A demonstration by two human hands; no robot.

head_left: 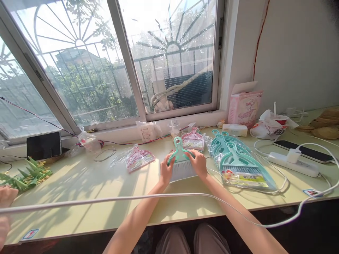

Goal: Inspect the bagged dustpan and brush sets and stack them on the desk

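Note:
A mint-green hand brush [181,157] is held upright in front of me, its looped handle on top and pale bristles pointing down. My left hand [166,170] grips its left shoulder, and my right hand [198,163] grips the right one. Both hands have their fingers curled round the edges. Just behind it lies a pink dustpan-and-brush set [192,140] in clear wrapping. Another wrapped pink set [140,158] rests to the left. Close to my right hand is a pile of green dustpans with brushes [238,160], with a printed label on the top one.
A white cable [111,199] stretches across the front, over my forearms. A power strip [292,164] and a phone [304,151] lie at right. Along the back stand a drink cup [173,128] and a pink box [245,108]. Another person's hand [7,195] is beside green plants [26,175].

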